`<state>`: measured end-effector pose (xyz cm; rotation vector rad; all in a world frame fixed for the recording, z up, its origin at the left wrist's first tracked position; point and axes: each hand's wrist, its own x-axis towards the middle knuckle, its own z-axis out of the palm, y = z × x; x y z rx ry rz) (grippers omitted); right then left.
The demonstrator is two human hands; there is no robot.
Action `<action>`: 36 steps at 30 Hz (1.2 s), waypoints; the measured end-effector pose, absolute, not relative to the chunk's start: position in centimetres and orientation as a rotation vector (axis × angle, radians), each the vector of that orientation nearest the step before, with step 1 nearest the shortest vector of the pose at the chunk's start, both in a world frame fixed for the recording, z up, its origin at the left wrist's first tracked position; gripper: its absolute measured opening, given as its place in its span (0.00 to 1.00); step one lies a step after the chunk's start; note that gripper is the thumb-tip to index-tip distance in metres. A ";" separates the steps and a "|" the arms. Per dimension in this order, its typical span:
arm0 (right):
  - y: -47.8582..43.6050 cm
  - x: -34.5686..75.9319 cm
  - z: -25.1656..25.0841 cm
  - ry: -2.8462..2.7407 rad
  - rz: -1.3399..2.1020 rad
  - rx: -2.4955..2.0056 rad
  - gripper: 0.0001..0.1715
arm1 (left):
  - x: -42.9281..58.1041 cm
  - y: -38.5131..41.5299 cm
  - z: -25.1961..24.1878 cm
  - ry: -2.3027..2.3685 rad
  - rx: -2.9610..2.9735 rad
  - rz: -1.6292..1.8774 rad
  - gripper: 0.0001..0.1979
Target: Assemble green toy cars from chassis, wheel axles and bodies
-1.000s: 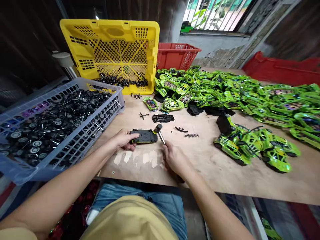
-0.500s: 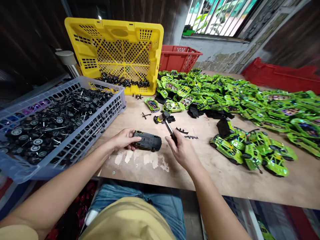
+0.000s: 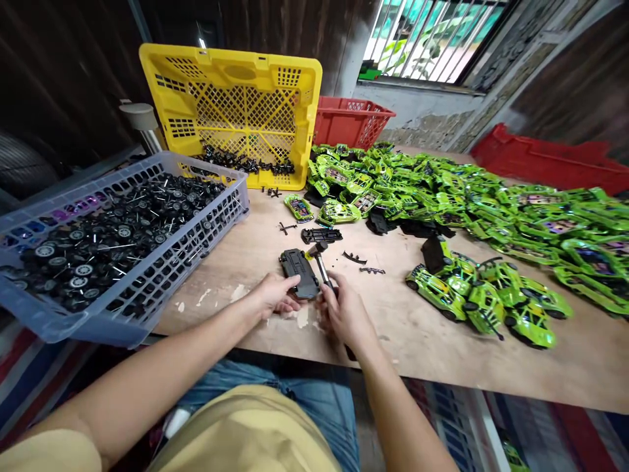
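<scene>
On our pale wooden tabletop (image 3: 393, 334) lies a heap of shiny lime-green plastic car bodies (image 3: 432, 183), with a translucent bluish plastic basket (image 3: 170, 254) of black wheels (image 3: 125, 231) at left. Our right hand (image 3: 348, 313) wraps its fingers round a metal-shafted hammer (image 3: 321, 265), black-and-yellow head beside the upturned black plastic toy car (image 3: 297, 267) — which our left hand (image 3: 274, 295) pinches, thumb on top, near the tabletop's front edge.

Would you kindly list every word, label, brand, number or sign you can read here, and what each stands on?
No text can be read in this view.
Toy car at the left hand: underside detail too small to read.
Green shells: coloured markings, too small to tell whether any are letters.
Yellow crate: no legible mark on its oval patch.
</scene>
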<state>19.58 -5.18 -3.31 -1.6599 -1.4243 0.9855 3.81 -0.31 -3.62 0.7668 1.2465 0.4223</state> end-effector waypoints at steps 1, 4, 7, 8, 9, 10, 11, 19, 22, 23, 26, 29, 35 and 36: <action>-5.6 19.9 -2.4 -1.464 0.924 -1.662 0.29 | 3.5 0.1 -3.7 1.263 0.777 0.384 0.19; -6.5 20.4 -0.7 -1.485 0.600 -1.622 0.31 | 2.3 1.0 -3.6 1.276 0.818 0.296 0.18; -6.6 20.1 -1.0 -1.778 0.494 -1.653 0.31 | 1.6 1.3 -3.5 1.290 0.855 0.257 0.19; -6.4 19.9 -1.3 -1.923 0.517 -1.683 0.31 | 1.6 1.2 -3.4 1.291 0.865 0.251 0.20; -6.2 19.8 -1.5 -2.044 0.546 -1.704 0.31 | 1.5 1.2 -3.4 1.289 0.874 0.242 0.20; -5.9 19.7 -1.6 -2.101 0.551 -1.724 0.31 | 1.5 1.2 -3.4 1.287 0.884 0.237 0.20; -5.6 19.6 -1.6 -2.085 0.518 -1.741 0.31 | 1.5 1.2 -3.4 1.282 0.895 0.237 0.20; -3.2 19.3 -2.9 -2.180 0.397 -1.813 0.30 | 1.3 1.3 -4.1 1.247 0.962 0.244 0.26; -2.1 20.9 -3.2 -2.089 0.353 -1.940 0.30 | 0.9 1.2 -4.2 1.210 0.995 0.249 0.28; -1.8 21.4 -3.2 -2.019 0.316 -2.008 0.29 | 0.7 1.1 -4.3 1.185 1.017 0.253 0.29; -1.8 22.6 -3.5 -1.817 0.184 -2.018 0.28 | 0.9 0.2 -4.4 1.115 1.097 0.286 0.30; -2.5 23.0 -3.7 -1.720 0.423 -1.691 0.35 | 2.6 -0.4 -4.3 1.007 1.182 0.322 0.30; -3.2 30.6 -1.2 -1.362 -0.039 -1.809 0.41 | 6.5 5.8 -2.2 1.217 1.831 0.654 0.15; -3.1 33.0 -0.8 -1.286 -0.335 -1.916 0.38 | 6.7 7.9 -1.8 1.449 1.848 0.710 0.13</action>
